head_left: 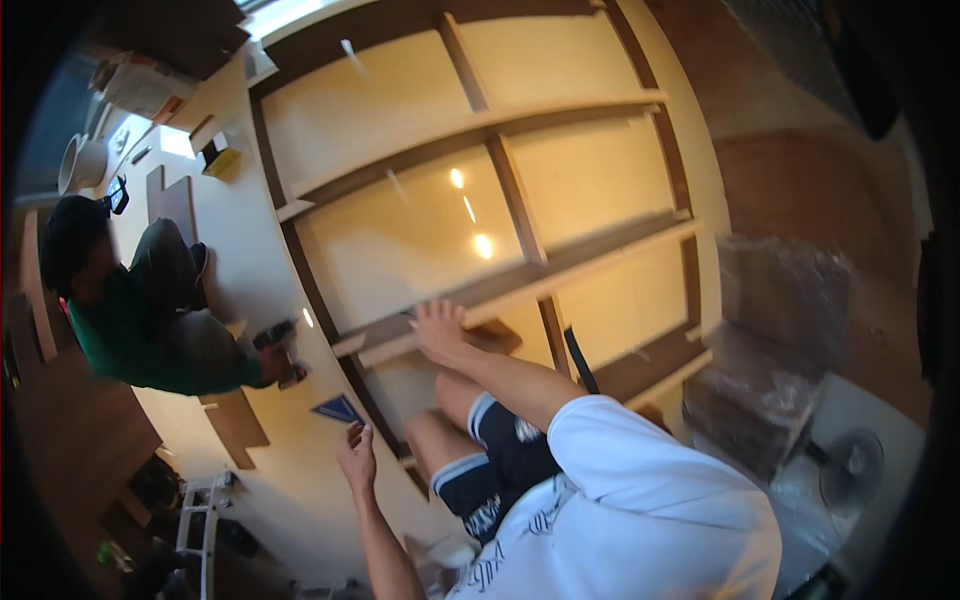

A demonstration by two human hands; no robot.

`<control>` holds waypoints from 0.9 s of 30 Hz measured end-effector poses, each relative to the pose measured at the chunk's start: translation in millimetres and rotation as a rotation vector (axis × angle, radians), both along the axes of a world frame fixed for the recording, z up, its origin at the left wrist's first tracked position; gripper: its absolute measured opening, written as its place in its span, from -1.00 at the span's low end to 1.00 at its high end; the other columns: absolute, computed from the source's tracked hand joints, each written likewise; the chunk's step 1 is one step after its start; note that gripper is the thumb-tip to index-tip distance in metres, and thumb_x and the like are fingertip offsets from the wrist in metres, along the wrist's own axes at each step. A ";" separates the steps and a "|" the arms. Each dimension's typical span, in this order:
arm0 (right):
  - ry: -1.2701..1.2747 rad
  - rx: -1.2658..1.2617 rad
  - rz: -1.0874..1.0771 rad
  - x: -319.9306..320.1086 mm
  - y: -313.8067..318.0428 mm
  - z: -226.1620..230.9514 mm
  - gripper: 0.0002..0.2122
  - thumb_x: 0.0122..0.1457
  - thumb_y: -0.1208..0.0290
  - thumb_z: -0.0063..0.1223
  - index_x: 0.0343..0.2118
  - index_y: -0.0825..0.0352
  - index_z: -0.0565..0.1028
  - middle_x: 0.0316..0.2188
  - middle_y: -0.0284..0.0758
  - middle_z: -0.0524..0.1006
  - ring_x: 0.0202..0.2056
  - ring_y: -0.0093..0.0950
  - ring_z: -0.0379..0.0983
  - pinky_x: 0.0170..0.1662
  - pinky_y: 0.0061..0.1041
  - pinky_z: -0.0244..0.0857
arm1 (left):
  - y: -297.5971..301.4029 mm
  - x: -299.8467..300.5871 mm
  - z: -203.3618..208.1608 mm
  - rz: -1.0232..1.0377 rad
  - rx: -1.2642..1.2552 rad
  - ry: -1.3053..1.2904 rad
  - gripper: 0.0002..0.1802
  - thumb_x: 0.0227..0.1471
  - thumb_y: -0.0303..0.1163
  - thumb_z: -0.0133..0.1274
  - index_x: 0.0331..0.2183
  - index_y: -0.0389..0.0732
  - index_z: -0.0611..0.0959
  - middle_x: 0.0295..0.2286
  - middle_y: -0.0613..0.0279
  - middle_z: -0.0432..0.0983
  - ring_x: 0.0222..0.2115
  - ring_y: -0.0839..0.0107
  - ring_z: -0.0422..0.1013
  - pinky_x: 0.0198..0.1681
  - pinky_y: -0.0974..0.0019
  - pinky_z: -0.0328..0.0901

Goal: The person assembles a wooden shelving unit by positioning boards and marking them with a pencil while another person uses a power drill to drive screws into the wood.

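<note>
My right hand (438, 328) rests with spread fingers on a long wooden shelf board (500, 288) of a large frame. The frame is divided into several compartments by brown and pale boards. My left hand (357, 458) is raised beside the frame's left side, its fingers bent together. At its fingertips is a blue triangle square (338, 408), its corner seemingly pinched there. My bare knees and dark shorts (505, 440) are at the lower part of the frame, over one compartment.
To the left a person in a green top (145, 340) crouches, a hand on a cordless drill (280, 350). Brown board pieces (175, 205) and a small yellow-black box (216, 158) lie near them. A ladder (200, 525) stands lower left; plastic-wrapped boxes (770, 320) and a fan (850, 468) are right.
</note>
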State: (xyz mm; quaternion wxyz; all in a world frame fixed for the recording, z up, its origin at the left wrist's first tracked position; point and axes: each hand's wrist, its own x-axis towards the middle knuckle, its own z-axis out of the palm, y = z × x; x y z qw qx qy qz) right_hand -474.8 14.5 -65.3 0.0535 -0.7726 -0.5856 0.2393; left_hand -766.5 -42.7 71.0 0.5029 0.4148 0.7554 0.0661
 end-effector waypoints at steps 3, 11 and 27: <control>0.574 -0.420 -0.080 -59.6 38.0 124.3 -0.68 0.33 0.28 0.04 0.04 0.37 0.52 0.00 0.12 0.57 0.06 0.12 0.55 0.08 0.13 0.46 | -64.3 -46.6 70.5 0.011 -0.142 0.086 -0.48 0.32 -0.14 0.23 0.08 -0.40 0.67 -0.10 -0.07 0.69 -0.09 0.19 0.61 0.07 0.15 0.47; 0.386 -0.434 -0.190 -40.3 -45.9 257.1 -0.68 0.27 0.30 0.10 -0.04 0.39 0.66 -0.09 0.12 0.67 -0.06 0.09 0.66 -0.01 0.01 0.56 | -160.4 -101.2 129.3 0.011 -0.681 -0.085 -0.72 0.37 -0.17 0.14 -0.05 -0.14 0.67 -0.31 0.33 0.63 -0.40 0.50 0.50 -0.45 0.40 0.30; 0.045 0.008 -1.272 218.8 -325.8 414.8 -0.46 0.25 -0.11 0.25 -0.31 0.46 0.68 -0.39 -0.03 0.70 -0.25 -0.15 0.69 -0.11 -0.20 0.50 | 22.7 -55.5 144.8 -0.240 -0.209 -0.133 -0.54 0.26 -0.12 0.28 0.05 -0.22 0.67 -0.19 0.26 0.68 -0.31 0.50 0.55 -0.28 0.36 0.35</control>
